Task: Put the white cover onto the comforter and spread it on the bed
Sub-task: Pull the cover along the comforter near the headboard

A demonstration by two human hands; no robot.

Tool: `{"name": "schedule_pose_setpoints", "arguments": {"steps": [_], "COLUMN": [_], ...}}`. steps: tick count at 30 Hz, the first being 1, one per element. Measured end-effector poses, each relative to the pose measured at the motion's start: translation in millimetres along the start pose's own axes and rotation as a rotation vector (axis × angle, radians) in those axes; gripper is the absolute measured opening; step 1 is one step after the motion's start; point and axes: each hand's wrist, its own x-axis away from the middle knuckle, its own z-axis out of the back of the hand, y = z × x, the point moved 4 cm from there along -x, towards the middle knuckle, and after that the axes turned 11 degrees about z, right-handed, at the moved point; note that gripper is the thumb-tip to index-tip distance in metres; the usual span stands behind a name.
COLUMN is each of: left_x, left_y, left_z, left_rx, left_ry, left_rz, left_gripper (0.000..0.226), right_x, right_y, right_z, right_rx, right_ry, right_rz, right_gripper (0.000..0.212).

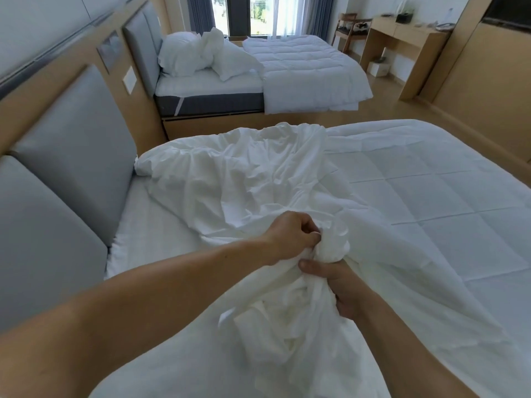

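The left grip (290, 238) was closed tight, with its fingers curled around a bunch of the white cover (230, 182). The right grip (342, 291) was closed too, just below the left one, and its thumb pressed on the same bunch of cloth. The two were almost touching. The cover lay in a crumpled heap across the near bed (149, 225), from the hands up to the far corner by the grey headboard (71, 156). Part of it lay on top of the comforter (431, 196), which was spread flat on the right side of the bed. A second bed (207, 84) stood farther back with pillows (184, 56) and a second comforter (301, 64) on it. A counter (408, 33) stood by the far wall.
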Motion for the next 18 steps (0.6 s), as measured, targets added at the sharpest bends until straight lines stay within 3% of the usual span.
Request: {"name": "schedule_pose_setpoints", "arguments": {"steps": [7, 11, 13, 16, 18], "left_x": [0.7, -3.9, -5.7, -5.1, -4.7], "left_y": [6.8, 3.4, -4.0, -10.8, -9.8], "left_z": [-0.8, 5.9, 7.1, 0.1, -3.5], "left_rx": [-0.035, -0.098, 0.115, 0.437, 0.484], "left_ry": [0.181, 0.165, 0.114, -0.09, -0.187], "left_rz": [-0.143, -0.208, -0.109, 0.112, 0.182], "left_gripper": [0.011, 0.004, 0.003, 0.005, 0.008], "right_x": [-4.3, -3.2, -1.3, -2.2, -2.7], "right_y": [-16.8, -14.4, -10.5, -6.0, -4.5], "right_z": [-1.8, -0.1, 1.3, 3.2, 3.3], "right_rx": [0.185, 0.111, 0.021, -0.025, -0.02], "right_ry": [0.09, 0.053, 0.05, 0.028, 0.016], "right_rz": [0.084, 0.026, 0.005, 0.049, 0.071], "right_gripper": [0.04, 0.039, 0.037, 0.041, 0.044]}}
